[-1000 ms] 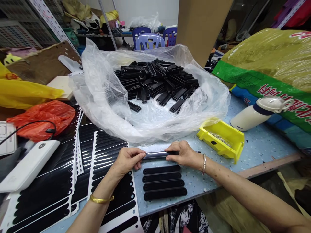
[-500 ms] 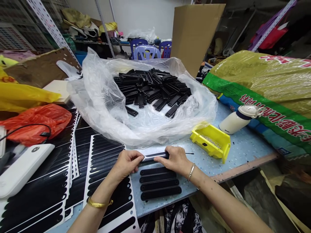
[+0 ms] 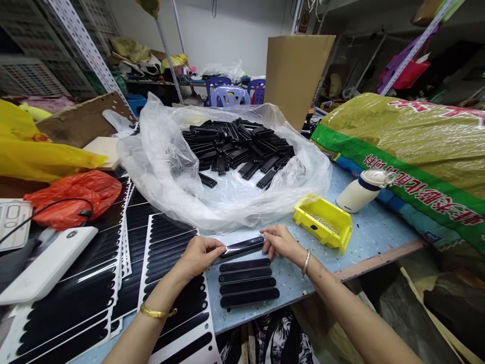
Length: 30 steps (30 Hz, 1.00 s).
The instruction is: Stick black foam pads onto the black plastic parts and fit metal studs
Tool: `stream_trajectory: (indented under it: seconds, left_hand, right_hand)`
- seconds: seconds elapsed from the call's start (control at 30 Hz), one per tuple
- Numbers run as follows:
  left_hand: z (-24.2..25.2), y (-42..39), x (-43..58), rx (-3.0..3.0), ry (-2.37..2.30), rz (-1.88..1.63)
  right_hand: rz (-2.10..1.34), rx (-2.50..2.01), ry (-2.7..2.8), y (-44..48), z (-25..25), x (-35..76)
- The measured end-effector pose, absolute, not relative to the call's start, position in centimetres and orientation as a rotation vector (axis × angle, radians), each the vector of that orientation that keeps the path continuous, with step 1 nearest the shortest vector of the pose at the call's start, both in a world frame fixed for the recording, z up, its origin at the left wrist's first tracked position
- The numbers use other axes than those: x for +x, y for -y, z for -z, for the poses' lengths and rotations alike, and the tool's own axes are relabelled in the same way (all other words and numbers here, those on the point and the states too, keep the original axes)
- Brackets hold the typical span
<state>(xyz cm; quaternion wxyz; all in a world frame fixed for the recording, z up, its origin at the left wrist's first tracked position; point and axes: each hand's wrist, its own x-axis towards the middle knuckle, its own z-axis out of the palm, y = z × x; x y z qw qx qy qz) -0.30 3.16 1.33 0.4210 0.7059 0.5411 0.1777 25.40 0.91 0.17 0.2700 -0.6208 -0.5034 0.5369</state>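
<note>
Speckled blue bench (image 3: 303, 275): left grip (image 3: 200, 255) pinches a glossy, round-ended strip (image 3: 244, 246); right grip (image 3: 282, 242) at its other end, hold unclear.

Open tabletop (image 3: 373, 230) right of yellow bin (image 3: 324, 228), white bottle (image 3: 351, 196) behind — plastic bag (image 3: 223, 215) blocking beyond the black bars (image 3: 248, 286)

Workshop, lined-up black strips (image 3: 248, 286), parts bin (image 3: 328, 237)
</note>
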Motion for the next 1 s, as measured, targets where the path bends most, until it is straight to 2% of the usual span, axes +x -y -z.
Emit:
stream_trajectory:
  seconds: [0.2, 0.33, 0.57, 0.83, 1.0]
  left_hand:
    - [-2.4, -3.8, 3.0, 2.165, -1.4, -0.372]
    - [-1.4, -5.2, 5.5, 2.009, -1.286, -0.323]
    - [-0.3, -5.9, 5.4, 1.96, -1.305, -0.339]
    - [-1.8, -4.9, 6.6, 2.165, -1.535, -0.146]
    - [-2.0, -3.6, 2.1, 2.003, -1.718, -0.296]
  right_hand:
    - [-1.272, -1.631, 1.438, -1.1, 0.3, 25.7]
    - [-1.136, -1.689, 1.529, -1.3, 1.2, 24.8]
    - [-1.122, -1.686, 1.523, -1.3, 1.4, 24.6]
    - [-1.085, -1.686, 1.512, -1.0, 1.3, 24.7]
    - [-1.084, -1.668, 1.515, -0.9, 1.2, 24.6]
